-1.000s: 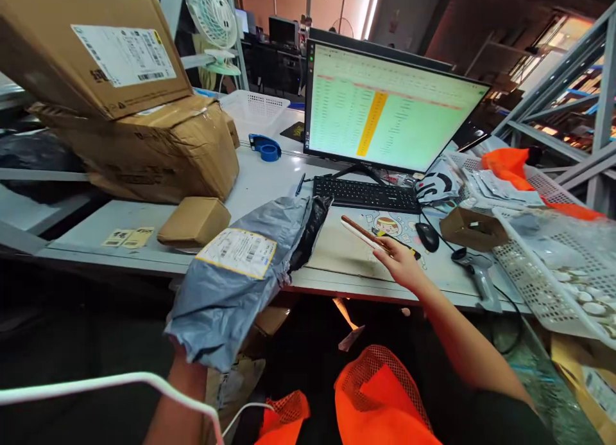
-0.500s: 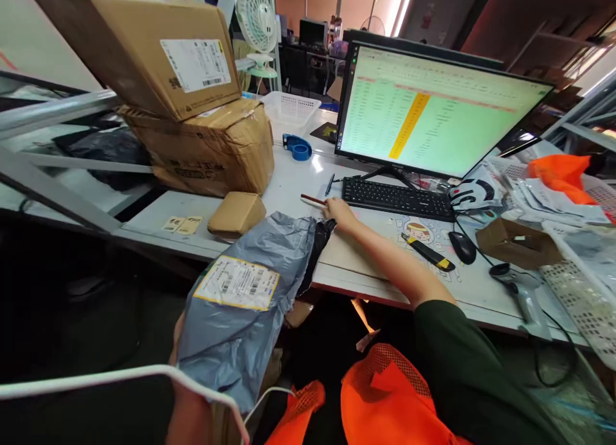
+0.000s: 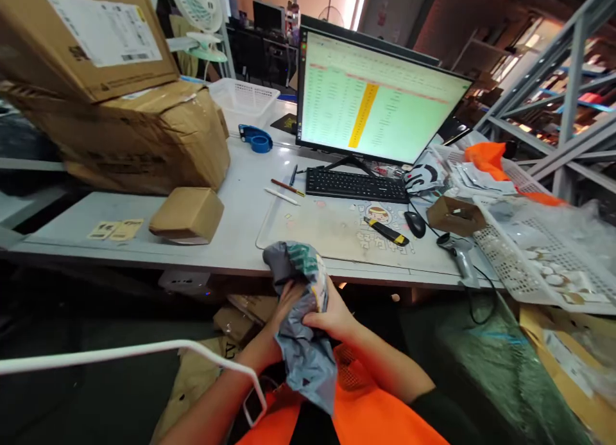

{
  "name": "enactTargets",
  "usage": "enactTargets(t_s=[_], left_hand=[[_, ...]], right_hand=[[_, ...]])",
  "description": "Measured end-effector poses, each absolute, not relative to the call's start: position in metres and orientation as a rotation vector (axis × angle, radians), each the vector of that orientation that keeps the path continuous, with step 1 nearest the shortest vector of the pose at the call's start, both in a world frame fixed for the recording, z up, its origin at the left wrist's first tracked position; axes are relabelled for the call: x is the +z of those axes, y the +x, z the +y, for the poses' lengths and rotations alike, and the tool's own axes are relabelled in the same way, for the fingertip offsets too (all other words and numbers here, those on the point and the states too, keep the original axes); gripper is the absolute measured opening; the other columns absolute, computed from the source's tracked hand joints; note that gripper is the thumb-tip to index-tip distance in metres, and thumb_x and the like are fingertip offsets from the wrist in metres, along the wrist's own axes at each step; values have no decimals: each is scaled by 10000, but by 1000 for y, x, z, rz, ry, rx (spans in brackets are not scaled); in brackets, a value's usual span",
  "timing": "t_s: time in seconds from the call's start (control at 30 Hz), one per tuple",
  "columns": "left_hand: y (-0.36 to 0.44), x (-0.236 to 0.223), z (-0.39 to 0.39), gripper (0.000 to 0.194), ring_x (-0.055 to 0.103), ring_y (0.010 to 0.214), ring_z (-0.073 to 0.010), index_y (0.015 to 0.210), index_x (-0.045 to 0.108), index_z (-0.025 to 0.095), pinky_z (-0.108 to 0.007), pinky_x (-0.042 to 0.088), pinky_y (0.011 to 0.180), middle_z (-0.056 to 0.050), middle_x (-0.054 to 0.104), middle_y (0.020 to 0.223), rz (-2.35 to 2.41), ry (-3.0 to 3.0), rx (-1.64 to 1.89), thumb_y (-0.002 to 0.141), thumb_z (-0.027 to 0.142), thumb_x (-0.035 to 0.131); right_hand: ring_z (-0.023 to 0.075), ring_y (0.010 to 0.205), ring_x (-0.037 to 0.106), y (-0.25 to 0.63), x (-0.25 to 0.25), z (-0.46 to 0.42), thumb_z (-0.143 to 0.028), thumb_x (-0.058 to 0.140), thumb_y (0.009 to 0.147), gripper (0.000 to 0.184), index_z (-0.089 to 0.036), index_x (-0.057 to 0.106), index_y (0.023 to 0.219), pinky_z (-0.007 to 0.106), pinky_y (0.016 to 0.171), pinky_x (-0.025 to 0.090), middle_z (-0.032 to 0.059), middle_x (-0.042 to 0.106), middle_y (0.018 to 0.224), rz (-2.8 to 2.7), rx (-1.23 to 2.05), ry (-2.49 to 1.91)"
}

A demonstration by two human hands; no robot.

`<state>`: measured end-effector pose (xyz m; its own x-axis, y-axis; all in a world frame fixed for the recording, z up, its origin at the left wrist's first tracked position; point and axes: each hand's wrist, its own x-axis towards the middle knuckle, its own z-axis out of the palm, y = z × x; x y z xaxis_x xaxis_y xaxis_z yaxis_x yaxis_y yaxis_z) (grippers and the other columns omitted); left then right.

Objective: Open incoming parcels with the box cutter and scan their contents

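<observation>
Head view, crumpled grey plastic bag [image 3: 308, 356], right hand [image 3: 335, 318] pinching it, left hand [image 3: 289, 298] half-buried, grip unclear

No wording can be read with certainty. Print too small or blurred stands on the white rectangular paper label [image 3: 108, 31] of the upper brown cardboard box [image 3: 91, 76], two small cream paper slips [image 3: 126, 230] on the white tabletop [image 3: 235, 214], the black-framed flat monitor's [image 3: 380, 98] spreadsheet, and the crumpled grey plastic bag's [image 3: 303, 342] green patch [image 3: 304, 260].
</observation>
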<state>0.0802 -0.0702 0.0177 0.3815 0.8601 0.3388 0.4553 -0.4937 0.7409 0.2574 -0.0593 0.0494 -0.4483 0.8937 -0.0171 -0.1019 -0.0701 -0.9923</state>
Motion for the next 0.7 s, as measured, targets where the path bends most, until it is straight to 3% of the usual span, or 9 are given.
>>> enactTargets(t_s=[0.13,0.2,0.27,0.37,0.43,0.5,0.57,0.63,0.7], left_hand=[[67,40,-80,461,566,1416,-290,1450,617,306,-478,467,1216,-107,604,1514,781,2187,947,992,326,661],[61,48,-80,390,601,1379,-267,1402,636,318,-458,501,1180,-108,637,1468,804,2112,1035,1013,291,638],[66,48,-79,414,568,1416,-287,1405,624,323,-483,495,1181,-123,596,1508,858,1991,1123,997,363,676],[101,30,-80,877,458,1504,-370,1502,535,288,-559,431,1222,-169,468,1614,847,1795,972,750,548,904],[131,11,-85,953,597,1360,-408,1389,623,226,-592,492,1159,-197,602,1471,839,1651,716,579,585,974],[156,-9,-87,755,725,1103,-403,1135,715,195,-612,588,1026,-171,742,1189,907,1520,551,544,602,951],[177,-22,-79,604,741,987,-399,984,707,201,-633,616,951,-136,762,1023,998,1460,581,570,595,904],[198,-26,-63,489,721,1069,-399,975,686,217,-655,575,1023,-113,752,1035,1007,1485,717,641,528,860],[222,-18,-46,360,658,1243,-394,968,685,231,-663,471,1158,-95,741,1100,908,1551,770,700,420,834]], right_hand=[[316,1187,688,321,49,-76,-472,973,578,876,-225,636,1349,490,1129,495,99,729,1287,-1224,1396,-1088],[293,1060,721,358,50,-85,-407,930,628,696,-218,688,1252,471,1048,545,77,771,1144,-1150,1272,-1160],[274,989,727,381,48,-96,-378,877,694,535,-205,723,1176,446,987,568,70,783,1070,-1143,1191,-1213],[253,947,726,377,43,-115,-355,786,798,372,-182,749,1124,414,927,580,81,780,1038,-1404,1202,-1175],[257,996,711,363,42,-121,-336,756,796,377,-155,738,1126,410,942,574,112,756,1081,-1623,1050,-1136],[296,1211,640,360,44,-119,-338,801,723,574,-126,686,1243,445,1076,512,174,676,1289,-1698,701,-1229],[318,1462,454,373,50,-121,-381,831,728,779,-113,577,1414,482,1225,373,223,503,1532,-1739,417,-1359],[301,1590,261,394,60,-133,-465,812,820,887,-122,444,1550,499,1288,264,236,294,1686,-1818,297,-1453],[314,1633,140,410,69,-151,-559,779,878,969,-177,320,1642,554,1296,226,220,103,1757,-1901,282,-1538]])
